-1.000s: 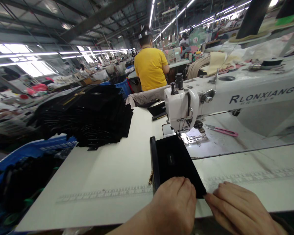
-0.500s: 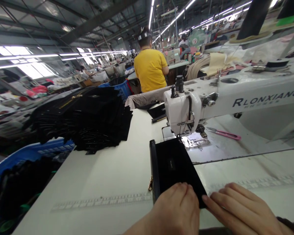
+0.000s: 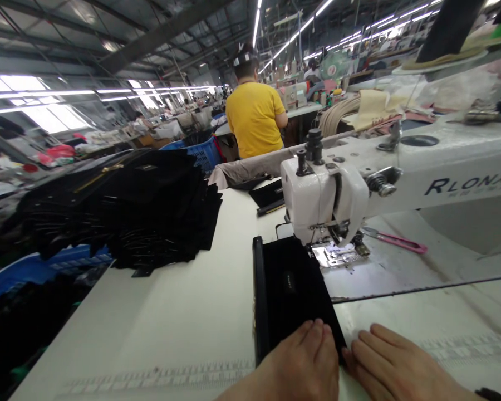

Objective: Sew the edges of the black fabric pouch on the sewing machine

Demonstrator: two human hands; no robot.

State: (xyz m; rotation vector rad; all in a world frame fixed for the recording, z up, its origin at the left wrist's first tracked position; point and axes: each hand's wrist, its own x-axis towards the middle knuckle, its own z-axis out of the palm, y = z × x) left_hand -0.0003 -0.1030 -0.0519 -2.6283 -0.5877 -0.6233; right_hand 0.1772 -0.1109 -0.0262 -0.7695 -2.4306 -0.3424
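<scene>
A black fabric pouch piece (image 3: 294, 298) with a small label and a zipper strip along its left side lies on the white table. Its far right edge sits at the presser foot and needle area of a white sewing machine (image 3: 321, 195). My left hand (image 3: 307, 362) rests on the near end of the pouch piece, fingers together and curled down on the cloth. At the near right corner, my right hand (image 3: 390, 362) has its fingers bunched against the pouch edge, thumb and fingertips pinching there. The fingertips' undersides are hidden.
Pink-handled thread snips (image 3: 396, 240) lie on the machine bed. A tall stack of black pieces (image 3: 121, 206) stands at left, above a blue basket (image 3: 45, 267). Another black zippered piece (image 3: 269, 197) lies behind the needle. A person in yellow (image 3: 254, 120) sits ahead.
The view has shifted slightly, with the machine looking larger. Both hands stay on the pouch piece, which keeps nearly the same place by the needle. The zipper pull shows less clearly now.
</scene>
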